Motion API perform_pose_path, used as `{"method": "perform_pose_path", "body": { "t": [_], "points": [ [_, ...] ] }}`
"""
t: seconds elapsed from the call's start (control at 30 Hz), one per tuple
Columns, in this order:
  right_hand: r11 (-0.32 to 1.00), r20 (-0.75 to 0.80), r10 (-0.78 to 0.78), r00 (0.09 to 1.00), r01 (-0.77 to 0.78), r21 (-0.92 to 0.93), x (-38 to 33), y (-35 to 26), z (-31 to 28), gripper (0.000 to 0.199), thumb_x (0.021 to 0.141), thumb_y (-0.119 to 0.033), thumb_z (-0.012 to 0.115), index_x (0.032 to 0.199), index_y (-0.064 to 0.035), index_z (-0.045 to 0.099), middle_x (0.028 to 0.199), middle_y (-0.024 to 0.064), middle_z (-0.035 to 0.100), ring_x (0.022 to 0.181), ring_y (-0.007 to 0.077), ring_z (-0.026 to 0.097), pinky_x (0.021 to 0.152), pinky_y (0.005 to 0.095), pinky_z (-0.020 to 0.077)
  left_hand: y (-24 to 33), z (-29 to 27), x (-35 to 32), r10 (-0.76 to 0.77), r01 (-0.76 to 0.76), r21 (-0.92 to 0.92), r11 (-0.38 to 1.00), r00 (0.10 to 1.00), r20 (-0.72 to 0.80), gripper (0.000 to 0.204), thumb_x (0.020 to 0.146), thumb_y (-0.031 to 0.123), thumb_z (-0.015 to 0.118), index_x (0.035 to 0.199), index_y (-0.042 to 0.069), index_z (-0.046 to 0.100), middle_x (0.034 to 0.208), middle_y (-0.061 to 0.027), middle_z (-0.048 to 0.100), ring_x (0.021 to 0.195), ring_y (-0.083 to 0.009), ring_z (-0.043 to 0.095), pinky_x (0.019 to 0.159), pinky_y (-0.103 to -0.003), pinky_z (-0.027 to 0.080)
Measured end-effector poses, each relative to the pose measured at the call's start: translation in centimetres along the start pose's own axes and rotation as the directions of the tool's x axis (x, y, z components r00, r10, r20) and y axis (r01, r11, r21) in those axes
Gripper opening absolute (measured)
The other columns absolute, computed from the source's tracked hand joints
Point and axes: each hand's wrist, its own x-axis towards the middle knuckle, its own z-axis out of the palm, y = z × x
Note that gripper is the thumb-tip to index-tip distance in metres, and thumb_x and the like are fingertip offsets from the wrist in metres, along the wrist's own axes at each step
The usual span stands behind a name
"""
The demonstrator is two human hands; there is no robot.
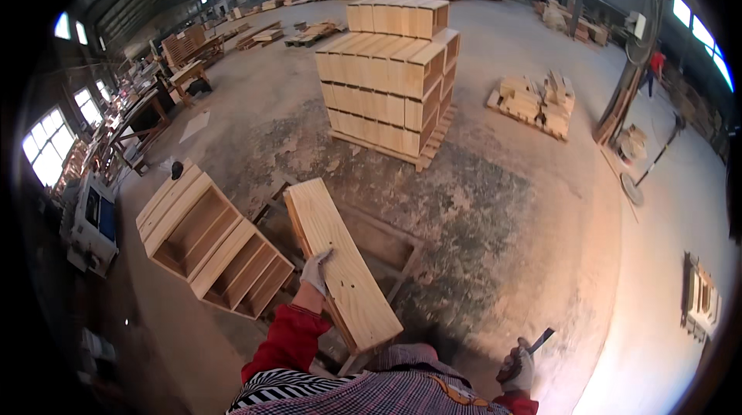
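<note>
In front of me a long pale wooden box rests at a slant on a low frame, its broad face up and marked with several dark spots. My left hand, in a light glove, grips the box's left edge, fingers lying over the top face. Off to the right of the box, my gloved right hand is closed around the handle of a putty knife. Its flat dark blade points up and right, apart from the wood. The handle is mostly hidden in the fingers.
Open wooden boxes stand left of the frame, with a small dark object on their far end. Ahead rises a pallet stack of boxes. A pallet of wood pieces, a post and a distant person are at right.
</note>
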Motion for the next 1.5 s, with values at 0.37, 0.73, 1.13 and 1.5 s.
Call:
{"method": "perform_pose_path", "body": {
  "t": [0.37, 0.73, 1.13, 1.5],
  "points": [
    [0.987, 0.512, 0.114, 0.851, -0.037, -0.158, 26.0, -17.9, 20.1, 0.03, 0.093, -0.022, 0.055, 0.118, -0.0064, 0.051, 0.089, 0.0057, 0.055, 0.069, 0.0194, 0.055, 0.05, 0.0313, 0.0456, -4.9, 37.3, 17.9, -0.205, 0.156, 0.205, 0.966, 0.947, 0.246, 0.034, 0.078, 0.016, 0.068, 0.109, 0.004, 0.06, 0.096, -0.0105, 0.066, 0.081, -0.0245, 0.067, 0.073, -0.039, 0.056],
    [0.985, 0.674, -0.027, 0.738, 0.134, -0.106, 55.2, -37.6, 34.6, 0.029, 0.092, -0.014, 0.049, 0.118, -0.0003, 0.052, 0.116, 0.013, 0.057, 0.094, 0.0236, 0.062, 0.072, 0.0374, 0.0549, -9.3, 68.6, 38.1, -0.225, 0.194, 0.113, 0.974, 0.843, 0.489, 0.033, 0.08, 0.017, 0.068, 0.108, 0.002, 0.059, 0.095, -0.0107, 0.067, 0.084, -0.0244, 0.067, 0.078, -0.041, 0.055],
    [0.997, 0.23, -0.057, 0.971, 0.066, -0.032, 88.3, -44.4, 41.4, 0.024, 0.088, -0.014, 0.053, 0.111, -0.0099, 0.055, 0.083, 0.0031, 0.058, 0.062, 0.0159, 0.056, 0.051, 0.0295, 0.0483, -0.3, 83.9, 60.4, 0.166, -0.066, -0.212, 0.975, 0.849, 0.501, 0.035, 0.088, 0.019, 0.059, 0.119, 0.003, 0.052, 0.108, -0.0124, 0.063, 0.101, -0.0267, 0.061, 0.083, -0.041, 0.053],
    [1.0, 0.092, 0.027, 0.995, -0.026, -0.015, 107.7, -48.6, 53.2, 0.022, 0.089, -0.011, 0.053, 0.111, -0.01, 0.057, 0.081, 0.0048, 0.058, 0.059, 0.0184, 0.055, 0.051, 0.0327, 0.0473, 5.5, 100.2, 84.9, 0.158, -0.015, -0.278, 0.96, 0.851, 0.501, 0.036, 0.091, 0.023, 0.057, 0.119, 0.002, 0.05, 0.113, -0.0152, 0.058, 0.101, -0.0328, 0.058, 0.091, -0.048, 0.05]
  ]
}}
